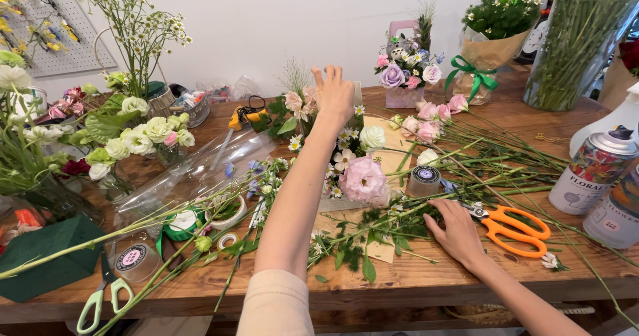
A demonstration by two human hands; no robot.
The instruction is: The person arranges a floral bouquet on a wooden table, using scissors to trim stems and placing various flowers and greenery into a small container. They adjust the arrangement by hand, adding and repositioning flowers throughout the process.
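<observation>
1. Two hands are at work over a wooden table [426, 284]. The right hand [458, 233], nearest at about 5 o'clock, lies flat with fingers spread on the cut green stems [399, 226], gripping nothing, and just beside the orange scissors [512, 226] at its 3 o'clock.
2. The left hand [333, 96] reaches far out toward 12 o'clock, fingers open and apart, touching or nearly touching the small pink-and-white arrangement [301, 106]. I cannot tell whether it holds a stem there.
3. Judging by how things lie, the arrangement is only partly built: a few blooms stand in it, while many flowers lie loose on the table, among them a big pink bloom [363, 179], white daisies [343, 160] and pink roses [426, 126] with long stems running out to 3 o'clock.
4. Between the hands sits a roll of floral tape [424, 179], and the loose stems crowd the path from the right hand to the arrangement.
5. At 7 to 8 o'clock lie green-handled scissors [100, 299], a dark green foam block [50, 253] and a clear cellophane sheet [193, 173].
6. At 3 o'clock stand two spray cans [592, 176].
7. Farther off, at 10 o'clock, is a vase of white and green flowers [136, 136]; at 1 o'clock, a finished lilac box arrangement [405, 73] and a bouquet tied with green ribbon [489, 43].
</observation>
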